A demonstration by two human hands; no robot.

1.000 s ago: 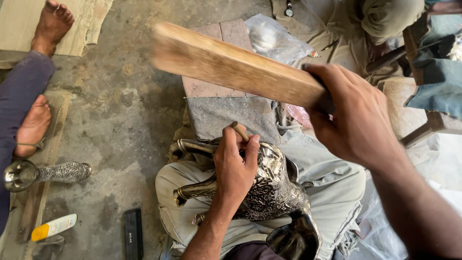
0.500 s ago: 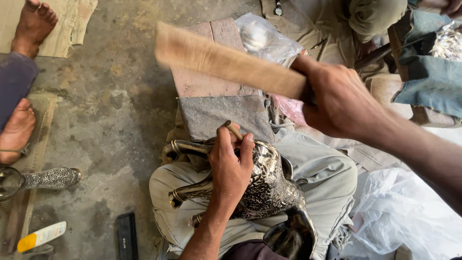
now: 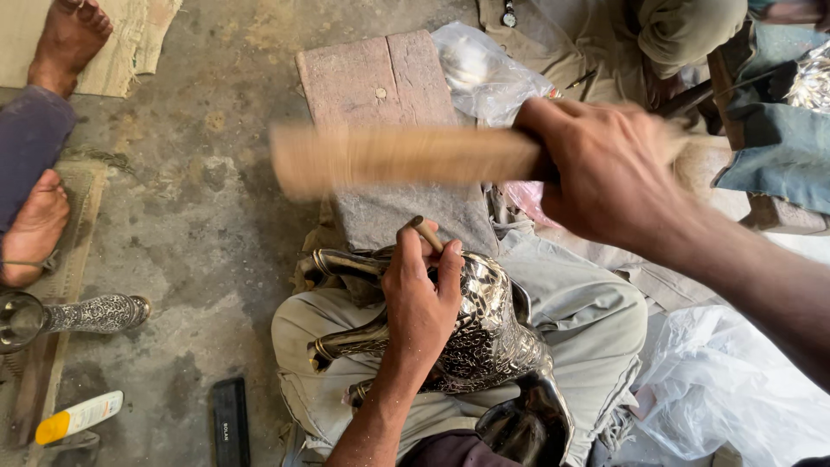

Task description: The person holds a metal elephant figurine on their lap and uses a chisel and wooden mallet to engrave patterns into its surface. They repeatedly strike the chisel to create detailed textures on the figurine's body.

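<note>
Silver-coloured embossed metal jug (image 3: 484, 337) lies on its side across the person's lap and serves as the landmark. Left hand (image 3: 421, 304) rests on the jug's upper flank, fingers closed around a thin rod-like punch (image 3: 427, 233) whose tip meets the patterned surface. Right hand (image 3: 605, 177) is clamped on a flat wooden mallet (image 3: 402, 157), blurred and held level above the jug; the two hands are apart. Beyond the jug sits a reddish stone block (image 3: 380, 78) on the concrete floor (image 3: 216, 216). Packages: a white tube with a yellow cap (image 3: 78, 417) lies far to the jug's left near the frame's lower edge; a flat black rectangular object (image 3: 230, 422), bearing small pale lettering, lies between tube and jug. Clear plastic bags lie beyond the block (image 3: 484, 73) and to the jug's right (image 3: 735, 389); contents cannot be told. Containers: a slender embossed silver vase (image 3: 73, 316) lies on its side left of the jug, its interior unreadable. Another person's bare feet (image 3: 39, 229) are further left
</note>
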